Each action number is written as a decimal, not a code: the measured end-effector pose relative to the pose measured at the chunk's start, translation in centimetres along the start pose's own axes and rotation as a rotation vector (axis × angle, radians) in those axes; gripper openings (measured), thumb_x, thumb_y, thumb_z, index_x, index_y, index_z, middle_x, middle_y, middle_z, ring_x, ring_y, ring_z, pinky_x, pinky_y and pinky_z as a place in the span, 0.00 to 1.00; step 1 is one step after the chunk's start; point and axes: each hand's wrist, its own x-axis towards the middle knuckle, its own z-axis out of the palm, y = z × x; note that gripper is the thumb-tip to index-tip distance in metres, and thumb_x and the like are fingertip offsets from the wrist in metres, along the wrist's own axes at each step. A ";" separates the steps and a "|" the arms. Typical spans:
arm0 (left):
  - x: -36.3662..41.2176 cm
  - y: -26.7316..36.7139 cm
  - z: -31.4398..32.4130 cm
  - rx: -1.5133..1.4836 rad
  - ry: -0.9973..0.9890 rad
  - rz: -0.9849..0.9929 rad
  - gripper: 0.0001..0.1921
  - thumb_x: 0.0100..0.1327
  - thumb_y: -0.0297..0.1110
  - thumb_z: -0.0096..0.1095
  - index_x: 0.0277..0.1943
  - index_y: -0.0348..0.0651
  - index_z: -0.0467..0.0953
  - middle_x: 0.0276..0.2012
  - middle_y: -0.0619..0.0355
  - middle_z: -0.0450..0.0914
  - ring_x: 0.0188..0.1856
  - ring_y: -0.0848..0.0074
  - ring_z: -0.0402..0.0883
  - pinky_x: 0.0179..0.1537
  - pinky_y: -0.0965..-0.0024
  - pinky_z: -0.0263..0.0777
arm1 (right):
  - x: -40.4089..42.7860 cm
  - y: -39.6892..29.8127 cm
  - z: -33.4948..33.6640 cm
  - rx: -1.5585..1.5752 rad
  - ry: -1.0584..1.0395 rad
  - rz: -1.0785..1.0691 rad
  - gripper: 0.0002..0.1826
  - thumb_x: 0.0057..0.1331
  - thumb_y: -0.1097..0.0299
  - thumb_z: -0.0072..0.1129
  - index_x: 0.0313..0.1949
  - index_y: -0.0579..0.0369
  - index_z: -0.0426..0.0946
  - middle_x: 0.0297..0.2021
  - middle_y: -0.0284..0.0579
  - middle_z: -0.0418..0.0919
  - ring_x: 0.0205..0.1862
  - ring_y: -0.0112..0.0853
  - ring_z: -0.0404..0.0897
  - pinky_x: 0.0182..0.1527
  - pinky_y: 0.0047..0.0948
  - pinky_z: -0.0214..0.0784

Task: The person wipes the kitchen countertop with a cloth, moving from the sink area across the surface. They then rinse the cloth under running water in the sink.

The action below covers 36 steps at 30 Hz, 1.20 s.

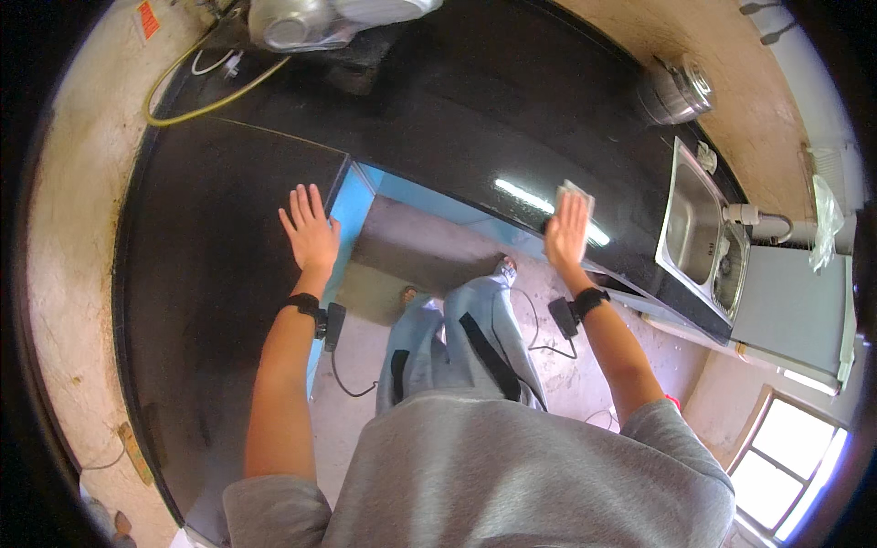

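My left hand (310, 229) is held palm down with its fingers spread, over the inner edge of the black countertop (212, 240); it holds nothing. Under my right hand (568, 229) is a folded pale cloth (582, 197), partly hidden by the fingers and palm, on the counter to the right near its front edge. A light reflection crosses the glossy surface beside the cloth. Each wrist wears a black strap with a small dark device and a cable.
A steel sink (692, 226) with a tap (750, 214) is set in the counter at right. A lidded steel pot (678, 90) stands behind it. A gas stove (349, 55) and a yellow hose (226, 103) lie at the upper left. A grey cabinet (795, 301) adjoins the sink.
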 end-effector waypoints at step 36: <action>-5.8 -7.8 -0.8 -0.542 0.290 -0.761 0.27 0.64 0.30 0.51 0.66 0.32 0.59 0.64 0.41 0.64 0.67 0.51 0.59 0.68 0.53 0.49 | 5.4 -42.6 0.0 0.785 -0.246 -1.353 0.32 0.53 0.71 0.53 0.60 0.62 0.68 0.63 0.54 0.66 0.68 0.45 0.60 0.73 0.42 0.43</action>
